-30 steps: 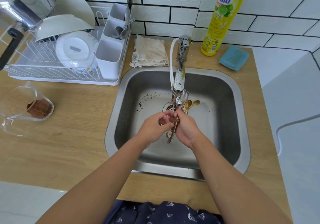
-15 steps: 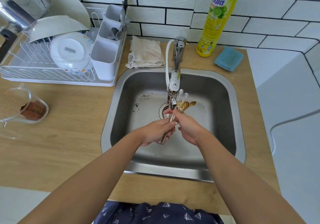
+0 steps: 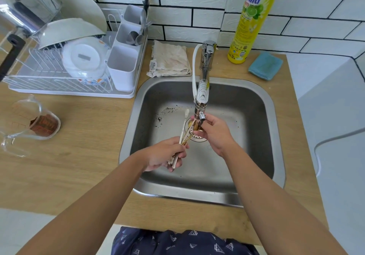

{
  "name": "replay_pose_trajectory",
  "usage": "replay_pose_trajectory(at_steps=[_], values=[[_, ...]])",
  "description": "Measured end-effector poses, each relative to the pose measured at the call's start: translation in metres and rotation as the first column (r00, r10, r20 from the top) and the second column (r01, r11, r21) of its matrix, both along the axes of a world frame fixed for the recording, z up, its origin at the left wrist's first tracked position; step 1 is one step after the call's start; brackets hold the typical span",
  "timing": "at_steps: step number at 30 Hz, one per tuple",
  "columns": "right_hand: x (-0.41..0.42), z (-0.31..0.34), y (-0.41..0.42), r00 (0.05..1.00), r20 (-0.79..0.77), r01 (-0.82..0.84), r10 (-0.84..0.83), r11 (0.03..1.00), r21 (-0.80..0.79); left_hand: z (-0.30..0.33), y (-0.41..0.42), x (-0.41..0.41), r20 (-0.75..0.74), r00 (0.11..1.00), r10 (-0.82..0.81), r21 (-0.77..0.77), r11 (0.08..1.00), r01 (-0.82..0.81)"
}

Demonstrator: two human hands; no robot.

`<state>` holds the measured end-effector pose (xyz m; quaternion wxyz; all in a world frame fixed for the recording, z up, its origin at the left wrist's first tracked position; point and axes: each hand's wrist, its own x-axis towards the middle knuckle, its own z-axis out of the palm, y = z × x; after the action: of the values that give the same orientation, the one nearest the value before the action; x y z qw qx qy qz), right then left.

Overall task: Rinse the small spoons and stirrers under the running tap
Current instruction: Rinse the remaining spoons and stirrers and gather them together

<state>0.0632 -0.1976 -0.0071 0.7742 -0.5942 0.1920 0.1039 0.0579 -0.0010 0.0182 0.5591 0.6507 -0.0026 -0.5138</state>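
Observation:
My left hand (image 3: 165,154) grips a bundle of small spoons and stirrers (image 3: 185,130) by the handles over the steel sink (image 3: 276,120). Gold bowls and a white stirrer tip point up toward the tap spout (image 3: 201,114). My right hand (image 3: 214,134) is at the bowl ends just under the spout, its fingers curled around the gold spoon heads. Whether water is running I cannot make out. The tap (image 3: 206,61) stands at the sink's back rim with a white hose beside it.
A white dish rack (image 3: 59,85) with plates and a cutlery holder (image 3: 123,67) stands at the left. A glass jug (image 3: 25,124) sits on the wooden counter. Behind the sink lie a folded cloth (image 3: 170,61), a yellow detergent bottle (image 3: 250,22) and a blue sponge (image 3: 265,66).
My left hand has slid down to the handle ends and taken the bundle. My right hand has moved up to the spoon heads beneath the spout.

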Motion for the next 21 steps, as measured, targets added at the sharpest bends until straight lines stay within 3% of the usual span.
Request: replay_pose_trajectory(at_steps=[3,10,16,21], values=[[0.005,0.0,0.006,1.0,-0.004,-0.011,0.011,0.999,-0.038,-0.005,0.004,-0.004,0.028,0.994,0.108,-0.015,0.994,-0.108],[-0.004,-0.002,-0.003,0.993,-0.024,-0.114,0.112,0.99,-0.079,-0.008,0.002,-0.012,0.034,0.985,0.172,-0.062,0.984,-0.169],[-0.005,0.001,-0.003,0.998,-0.018,-0.058,0.055,0.967,-0.247,-0.004,-0.005,-0.008,-0.037,0.974,0.225,-0.08,0.97,-0.227],[-0.003,0.003,0.001,0.998,-0.034,-0.054,0.046,0.957,-0.285,-0.002,-0.008,-0.005,-0.082,0.974,0.212,-0.065,0.974,-0.217]])
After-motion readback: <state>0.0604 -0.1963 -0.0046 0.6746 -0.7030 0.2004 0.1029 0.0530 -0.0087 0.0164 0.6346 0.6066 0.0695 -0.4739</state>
